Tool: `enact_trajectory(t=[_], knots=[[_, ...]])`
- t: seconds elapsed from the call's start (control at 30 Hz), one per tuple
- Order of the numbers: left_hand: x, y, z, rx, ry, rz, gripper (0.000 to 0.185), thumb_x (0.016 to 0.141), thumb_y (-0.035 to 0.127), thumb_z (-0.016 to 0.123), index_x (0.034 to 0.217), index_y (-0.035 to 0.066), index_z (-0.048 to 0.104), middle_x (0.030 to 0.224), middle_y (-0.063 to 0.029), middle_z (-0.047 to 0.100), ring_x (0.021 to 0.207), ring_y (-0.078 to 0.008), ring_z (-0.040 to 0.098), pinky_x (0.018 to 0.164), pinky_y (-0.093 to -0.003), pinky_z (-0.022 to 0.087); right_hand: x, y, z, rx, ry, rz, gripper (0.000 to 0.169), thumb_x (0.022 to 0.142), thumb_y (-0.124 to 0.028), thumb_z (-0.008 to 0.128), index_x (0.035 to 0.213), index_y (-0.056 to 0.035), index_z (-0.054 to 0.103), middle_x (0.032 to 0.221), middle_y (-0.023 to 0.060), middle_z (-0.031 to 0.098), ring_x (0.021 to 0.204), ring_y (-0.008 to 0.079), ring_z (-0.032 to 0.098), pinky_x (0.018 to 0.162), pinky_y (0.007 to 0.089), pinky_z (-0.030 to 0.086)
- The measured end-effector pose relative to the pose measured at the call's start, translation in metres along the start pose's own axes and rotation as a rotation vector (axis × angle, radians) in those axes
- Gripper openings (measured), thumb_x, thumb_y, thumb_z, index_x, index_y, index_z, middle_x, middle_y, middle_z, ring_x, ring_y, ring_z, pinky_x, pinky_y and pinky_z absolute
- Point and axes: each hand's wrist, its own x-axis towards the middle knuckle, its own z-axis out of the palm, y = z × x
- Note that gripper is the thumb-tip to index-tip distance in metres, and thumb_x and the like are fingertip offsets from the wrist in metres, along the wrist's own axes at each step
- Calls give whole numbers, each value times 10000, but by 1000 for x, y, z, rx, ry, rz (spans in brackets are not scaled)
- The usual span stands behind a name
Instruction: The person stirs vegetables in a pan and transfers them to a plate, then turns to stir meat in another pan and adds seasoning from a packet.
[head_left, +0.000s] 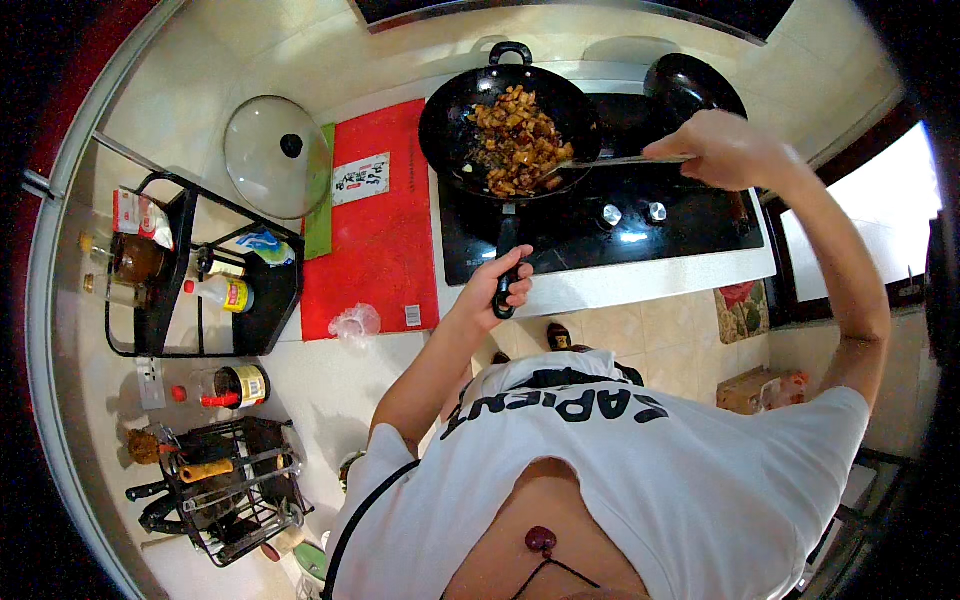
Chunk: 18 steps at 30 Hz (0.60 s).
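Note:
A black wok (450, 142) with browned, diced food (517, 131) sits on the left side of the black glass cooktop (540, 240). My left hand (499, 285) is closed around the wok's long black handle (508, 225). Above the cooktop's right side, my right hand (720, 150), slightly blurred, grips the handle of a metal spatula or similar utensil (607, 162). That utensil reaches left over the wok's rim, and its tip is among the food pieces; the tip's exact shape is hard to make out.
Behind my right hand stands a black round pan or lid (694, 82). Left of the wok lie a red box (375, 262) and crumpled clear plastic (355, 322). A glass lid (262, 157) leans on the wall. Farther left are a black condiment rack (191, 277) and a wire utensil rack (225, 487).

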Motion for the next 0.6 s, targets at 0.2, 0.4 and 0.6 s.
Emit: enact_trajectory(t=[0.2, 0.4, 0.6], knots=[[1, -1, 5, -6, 26, -20, 277, 906, 218, 489, 1132, 65, 446, 742, -34, 473, 500, -73, 400, 375, -187, 319, 66, -20, 82, -186, 183, 230, 531, 706, -35, 577, 1211, -188, 519, 791, 145, 612, 716, 305, 612, 613, 407, 493], [2, -1, 4, -10, 33, -5, 275, 906, 229, 492, 1130, 76, 451, 747, -28, 483, 499, -77, 403, 375, -191, 318, 94, 2, 59, -158, 303, 198, 436, 746, -69, 514, 1161, -197, 553, 784, 151, 629, 739, 332, 624, 616, 444, 501], [0, -3, 4, 33, 66, 19, 288, 897, 227, 507, 1138, 75, 461, 756, -34, 486, 520, -82, 412, 381, -194, 324, 114, 4, 43, -120, 331, 229, 423, 744, -61, 529, 1153, -165, 558, 847, 157, 636, 762, 343, 620, 638, 442, 504]])
